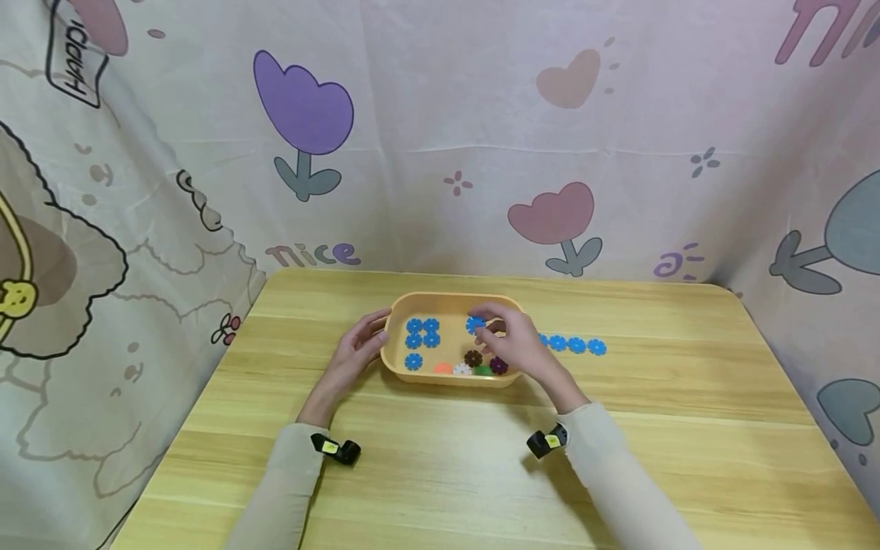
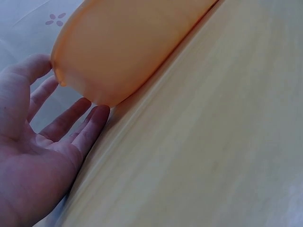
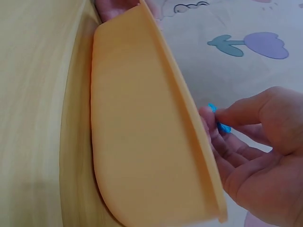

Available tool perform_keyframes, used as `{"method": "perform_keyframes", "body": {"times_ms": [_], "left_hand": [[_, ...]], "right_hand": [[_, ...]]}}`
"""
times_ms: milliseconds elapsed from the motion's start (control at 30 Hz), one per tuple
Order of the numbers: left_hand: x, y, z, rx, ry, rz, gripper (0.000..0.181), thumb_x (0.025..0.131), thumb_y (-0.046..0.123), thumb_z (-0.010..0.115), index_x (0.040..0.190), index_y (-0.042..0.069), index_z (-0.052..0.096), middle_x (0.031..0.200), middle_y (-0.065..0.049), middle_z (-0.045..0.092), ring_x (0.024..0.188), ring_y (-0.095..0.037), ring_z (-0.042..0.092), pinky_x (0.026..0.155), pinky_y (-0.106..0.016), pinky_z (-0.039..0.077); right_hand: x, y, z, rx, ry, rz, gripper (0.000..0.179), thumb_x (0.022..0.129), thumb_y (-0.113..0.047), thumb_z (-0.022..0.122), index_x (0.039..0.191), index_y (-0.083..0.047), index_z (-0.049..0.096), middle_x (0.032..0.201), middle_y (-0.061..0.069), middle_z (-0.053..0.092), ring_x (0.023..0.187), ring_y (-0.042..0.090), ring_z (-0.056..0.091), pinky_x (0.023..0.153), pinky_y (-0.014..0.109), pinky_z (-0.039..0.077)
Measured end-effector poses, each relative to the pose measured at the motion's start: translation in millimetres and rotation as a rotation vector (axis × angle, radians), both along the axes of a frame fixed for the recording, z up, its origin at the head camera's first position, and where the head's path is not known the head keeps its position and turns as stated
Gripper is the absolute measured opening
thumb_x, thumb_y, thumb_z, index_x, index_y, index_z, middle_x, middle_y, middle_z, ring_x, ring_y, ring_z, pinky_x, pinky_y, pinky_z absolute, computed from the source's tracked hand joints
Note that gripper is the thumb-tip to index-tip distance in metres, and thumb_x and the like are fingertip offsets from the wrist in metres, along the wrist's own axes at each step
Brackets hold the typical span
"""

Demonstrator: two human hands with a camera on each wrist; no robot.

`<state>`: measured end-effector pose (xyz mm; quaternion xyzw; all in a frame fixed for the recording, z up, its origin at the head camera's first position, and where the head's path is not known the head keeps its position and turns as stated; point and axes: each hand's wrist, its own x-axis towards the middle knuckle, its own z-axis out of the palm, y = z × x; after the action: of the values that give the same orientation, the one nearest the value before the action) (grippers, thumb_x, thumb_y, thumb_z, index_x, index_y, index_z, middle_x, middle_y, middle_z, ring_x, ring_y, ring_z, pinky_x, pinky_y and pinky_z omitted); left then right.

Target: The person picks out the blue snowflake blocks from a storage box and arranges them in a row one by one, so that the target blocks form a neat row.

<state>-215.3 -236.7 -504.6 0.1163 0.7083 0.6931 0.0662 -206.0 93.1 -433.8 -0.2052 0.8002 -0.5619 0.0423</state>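
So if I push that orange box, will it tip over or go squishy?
Probably neither. The box looks wide and low and sits flat on the table, so it would more likely slide. It seems fairly stiff, since its wall shows no dent where the left hand touches it.

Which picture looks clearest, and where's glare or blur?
Head view: clearest, pale glare on the near part of the wooden table and shadow beside the right sleeve; left wrist view: dim, bluish, wood grain smeared; right wrist view: grain hazy.
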Motion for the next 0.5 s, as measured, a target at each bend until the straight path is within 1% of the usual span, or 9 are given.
{"method": "perform_keyframes", "body": {"times_ms": [133,200,267,400,500], "left_hand": [[-0.9,-0.8,-1.5,0.007,-0.001,0.003,0.05,0.105,0.027,0.062,0.152,0.018,0.049,0.154,-0.017,0.046,0.135,-0.034,0.052,0.103,-0.035,0.053],[-1.3,-1.2,-2.0,0.006,0.001,0.003,0.05,0.105,0.027,0.062,0.152,0.017,0.049,0.154,-0.017,0.046,0.136,-0.034,0.052,0.103,-0.035,0.052],[-1.9,-1.3,-2.1,-0.001,0.008,0.0,0.05,0.105,0.026,0.061,0.153,0.016,0.048,0.154,-0.018,0.046,0.136,-0.035,0.051,0.103,-0.035,0.053],[-1.5,-1.4,-1.5,-0.004,0.01,-0.002,0.05,0.106,0.025,0.06,0.153,0.015,0.047,0.155,-0.018,0.045,0.137,-0.037,0.05,0.103,-0.035,0.052],[-0.8,-1.1,-0.5,0.004,-0.001,-0.003,0.05,0.106,0.024,0.061,0.153,0.014,0.047,0.155,-0.018,0.045,0.137,-0.038,0.049,0.103,-0.036,0.052]], "right_hand": [[5.4,8,1.3,0.004,-0.014,-0.037,0.036,0.098,0.004,0.064,0.133,-0.004,0.063,0.116,0.017,0.065,0.09,0.037,0.071,0.073,0.045,0.064],[7.1,11,1.2,0.0,-0.015,-0.045,0.038,0.097,0.004,0.065,0.134,-0.005,0.063,0.116,0.017,0.064,0.094,0.039,0.071,0.074,0.044,0.064],[8.5,15,1.0,-0.016,-0.014,-0.046,0.04,0.096,0.006,0.066,0.135,-0.005,0.063,0.119,0.018,0.063,0.098,0.04,0.07,0.076,0.045,0.063],[12.2,22,2.8,-0.023,0.003,-0.056,0.042,0.094,0.007,0.069,0.134,-0.005,0.064,0.124,0.018,0.064,0.101,0.036,0.069,0.078,0.05,0.062],[15.3,27,5.4,-0.004,0.026,-0.076,0.043,0.092,0.006,0.071,0.133,-0.006,0.066,0.122,0.017,0.066,0.101,0.032,0.069,0.078,0.044,0.063]]}}
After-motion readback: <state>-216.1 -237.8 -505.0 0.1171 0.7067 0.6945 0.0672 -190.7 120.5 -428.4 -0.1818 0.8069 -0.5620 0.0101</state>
